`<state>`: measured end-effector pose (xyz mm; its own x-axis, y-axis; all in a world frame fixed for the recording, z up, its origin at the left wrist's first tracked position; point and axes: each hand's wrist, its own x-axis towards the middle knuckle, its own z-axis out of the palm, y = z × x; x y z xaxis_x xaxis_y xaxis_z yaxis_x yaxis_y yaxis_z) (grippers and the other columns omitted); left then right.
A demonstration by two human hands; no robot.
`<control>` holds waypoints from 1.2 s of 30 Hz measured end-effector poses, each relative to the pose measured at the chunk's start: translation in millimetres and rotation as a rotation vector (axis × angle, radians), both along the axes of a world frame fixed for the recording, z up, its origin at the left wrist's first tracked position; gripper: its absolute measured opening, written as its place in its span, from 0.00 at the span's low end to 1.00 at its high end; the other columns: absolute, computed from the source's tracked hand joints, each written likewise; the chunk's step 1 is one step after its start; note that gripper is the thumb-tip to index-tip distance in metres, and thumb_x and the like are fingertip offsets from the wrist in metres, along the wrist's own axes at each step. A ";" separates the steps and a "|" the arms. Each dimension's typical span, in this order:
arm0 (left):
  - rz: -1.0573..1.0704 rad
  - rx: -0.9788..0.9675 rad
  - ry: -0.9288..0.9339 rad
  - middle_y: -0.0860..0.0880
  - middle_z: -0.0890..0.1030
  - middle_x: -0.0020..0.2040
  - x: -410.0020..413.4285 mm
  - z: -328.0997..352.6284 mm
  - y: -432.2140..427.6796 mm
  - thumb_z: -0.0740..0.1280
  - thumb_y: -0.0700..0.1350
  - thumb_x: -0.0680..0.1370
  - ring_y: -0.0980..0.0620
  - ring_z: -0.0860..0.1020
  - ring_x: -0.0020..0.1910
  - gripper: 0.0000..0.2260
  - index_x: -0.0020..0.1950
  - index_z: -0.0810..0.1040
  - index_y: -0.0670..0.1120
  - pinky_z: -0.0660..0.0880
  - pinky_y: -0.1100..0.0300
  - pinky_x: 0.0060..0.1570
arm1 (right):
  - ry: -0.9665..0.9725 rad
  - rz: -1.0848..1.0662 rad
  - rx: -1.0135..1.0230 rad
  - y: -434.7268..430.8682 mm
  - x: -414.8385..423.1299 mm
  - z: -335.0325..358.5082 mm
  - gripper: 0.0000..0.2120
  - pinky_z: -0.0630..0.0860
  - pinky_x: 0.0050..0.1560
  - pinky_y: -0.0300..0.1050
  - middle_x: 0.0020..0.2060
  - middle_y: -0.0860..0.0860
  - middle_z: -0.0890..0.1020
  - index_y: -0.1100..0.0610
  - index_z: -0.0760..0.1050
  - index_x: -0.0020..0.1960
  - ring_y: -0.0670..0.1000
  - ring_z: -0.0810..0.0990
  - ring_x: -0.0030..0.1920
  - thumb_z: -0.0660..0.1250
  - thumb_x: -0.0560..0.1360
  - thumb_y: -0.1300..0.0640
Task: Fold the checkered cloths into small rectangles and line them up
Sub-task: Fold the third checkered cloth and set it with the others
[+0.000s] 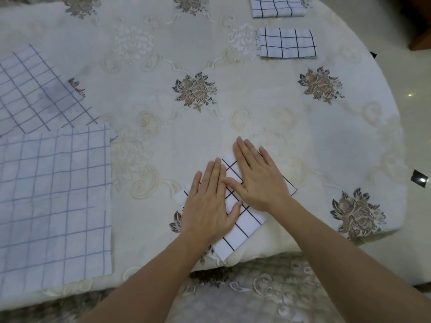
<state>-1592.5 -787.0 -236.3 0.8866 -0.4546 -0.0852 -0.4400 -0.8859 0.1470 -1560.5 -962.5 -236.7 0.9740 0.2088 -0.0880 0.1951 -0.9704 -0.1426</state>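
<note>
Left hand (207, 207) and right hand (260, 180), fingers (247, 153) straight, press folded cloth (245, 229) on floral tablecloth (163, 148)

round table (349, 141) in floral cloth, glossy pale floor (415, 108).

Both palms flat: left hand (207, 206) and right hand (258, 180) press side by side on the folded checkered cloth (241, 231) at six o'clock, near the edge of the floral tablecloth (163, 148). At one o'clock, far rectangle (277, 7) and near rectangle (286, 43) lie apart. At nine, the lower open cloth (53, 201) overlaps the upper open cloth (35, 89)
</note>
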 end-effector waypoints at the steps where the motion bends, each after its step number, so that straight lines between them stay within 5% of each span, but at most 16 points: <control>1: -0.002 0.003 0.001 0.41 0.42 0.81 0.0 0.4 -0.2 0.46 0.64 0.82 0.47 0.40 0.80 0.37 0.80 0.45 0.38 0.50 0.45 0.78 | -0.002 -0.006 0.005 0.1 0.6 0.1 0.40 0.47 0.80 0.53 0.81 0.51 0.46 0.57 0.44 0.82 0.48 0.42 0.80 0.40 0.80 0.31; 20: -0.075 0.084 0.060 0.37 0.44 0.81 -45.3 6.5 13.6 0.48 0.71 0.78 0.41 0.42 0.80 0.46 0.80 0.46 0.37 0.53 0.39 0.76 | 0.018 -0.119 -0.009 11.5 -3.1 7.9 0.39 0.41 0.80 0.55 0.81 0.52 0.43 0.58 0.42 0.81 0.49 0.39 0.80 0.42 0.81 0.33; 26: -0.069 0.044 0.055 0.41 0.40 0.81 -44.6 16.8 8.6 0.51 0.66 0.77 0.44 0.38 0.80 0.41 0.81 0.41 0.43 0.49 0.41 0.77 | 0.057 0.123 0.289 55.0 -67.6 18.6 0.35 0.50 0.80 0.52 0.81 0.51 0.46 0.59 0.48 0.81 0.46 0.42 0.80 0.49 0.83 0.38; 32: -0.063 0.025 0.052 0.39 0.46 0.81 -44.7 8.7 11.1 0.48 0.71 0.78 0.43 0.45 0.81 0.45 0.80 0.48 0.37 0.54 0.40 0.76 | 0.005 0.099 0.046 13.4 -66.9 7.7 0.36 0.53 0.79 0.54 0.81 0.52 0.50 0.59 0.50 0.81 0.49 0.44 0.81 0.44 0.82 0.35; 36: -0.084 0.061 0.060 0.37 0.44 0.81 -44.7 6.7 13.8 0.47 0.71 0.78 0.41 0.44 0.80 0.45 0.80 0.47 0.37 0.55 0.39 0.76 | 0.036 0.089 -0.046 -12.8 -61.1 6.1 0.39 0.50 0.79 0.55 0.81 0.51 0.44 0.58 0.43 0.81 0.49 0.40 0.80 0.45 0.81 0.33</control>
<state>-1637.2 -773.1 -229.6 0.8381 -0.5196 -0.1662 -0.5054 -0.8542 0.1221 -1621.6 -975.3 -230.6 0.9479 0.2891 -0.1339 0.2763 -0.9551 -0.1066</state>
